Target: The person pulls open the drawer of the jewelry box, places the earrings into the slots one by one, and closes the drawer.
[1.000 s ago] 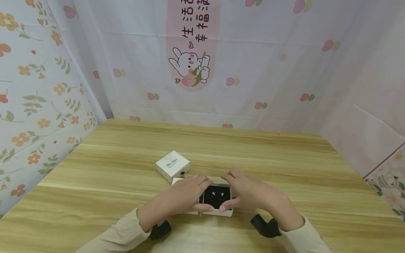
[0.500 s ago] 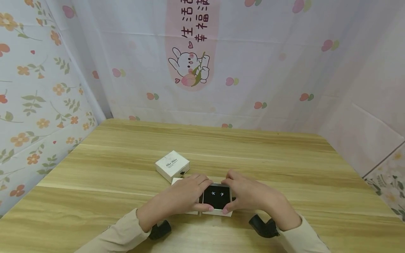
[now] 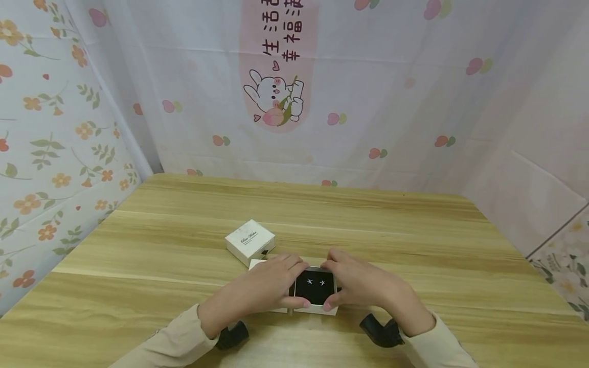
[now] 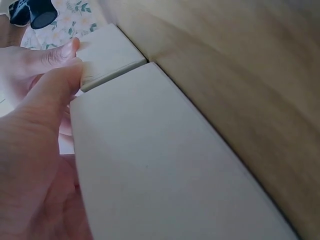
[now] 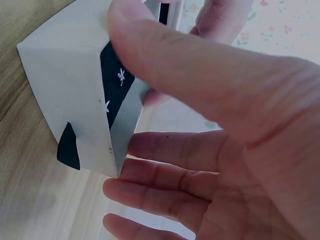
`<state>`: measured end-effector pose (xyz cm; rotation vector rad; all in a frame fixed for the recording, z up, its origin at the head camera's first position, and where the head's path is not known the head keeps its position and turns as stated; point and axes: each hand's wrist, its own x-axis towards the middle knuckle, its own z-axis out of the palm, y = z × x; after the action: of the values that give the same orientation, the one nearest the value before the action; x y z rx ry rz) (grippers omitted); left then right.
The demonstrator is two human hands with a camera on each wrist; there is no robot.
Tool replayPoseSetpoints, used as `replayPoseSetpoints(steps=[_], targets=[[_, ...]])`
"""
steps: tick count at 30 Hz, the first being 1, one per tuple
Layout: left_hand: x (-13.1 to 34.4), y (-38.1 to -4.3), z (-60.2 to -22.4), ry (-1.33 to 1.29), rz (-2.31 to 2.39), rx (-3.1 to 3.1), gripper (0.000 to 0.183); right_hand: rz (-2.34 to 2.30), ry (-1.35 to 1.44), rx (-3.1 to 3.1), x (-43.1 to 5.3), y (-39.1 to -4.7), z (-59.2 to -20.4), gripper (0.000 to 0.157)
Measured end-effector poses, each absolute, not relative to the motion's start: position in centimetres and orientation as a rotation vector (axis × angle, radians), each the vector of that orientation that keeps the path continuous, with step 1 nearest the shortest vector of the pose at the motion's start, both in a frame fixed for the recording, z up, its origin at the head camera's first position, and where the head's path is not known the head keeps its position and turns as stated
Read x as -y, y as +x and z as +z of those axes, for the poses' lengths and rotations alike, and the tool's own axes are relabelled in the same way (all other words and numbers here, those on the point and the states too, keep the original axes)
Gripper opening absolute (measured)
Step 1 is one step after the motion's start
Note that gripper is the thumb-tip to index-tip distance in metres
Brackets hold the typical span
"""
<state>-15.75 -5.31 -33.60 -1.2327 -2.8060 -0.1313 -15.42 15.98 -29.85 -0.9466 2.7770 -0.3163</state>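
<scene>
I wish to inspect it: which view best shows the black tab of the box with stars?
Right wrist view: the black tab stands large and uncovered against the white box. The head view shows just a dark bit beside the right hand; the left wrist view does not show it.

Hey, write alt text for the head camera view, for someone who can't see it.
A left hand grips a white box's outer sleeve and a right hand its open drawer, where two small stars sit on black padding. Another white box, closed, sits just beyond on a wooden table, before a patterned curtain.
</scene>
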Motion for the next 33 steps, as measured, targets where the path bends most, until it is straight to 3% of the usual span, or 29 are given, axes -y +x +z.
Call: replayPoseSetpoints(steps=[33], targets=[[7.5,-15.7,-31.3,-1.186,-0.314,2.955,0.079,-0.251,-0.963,-2.809,-15.8,-15.2,-29.9,0.066]])
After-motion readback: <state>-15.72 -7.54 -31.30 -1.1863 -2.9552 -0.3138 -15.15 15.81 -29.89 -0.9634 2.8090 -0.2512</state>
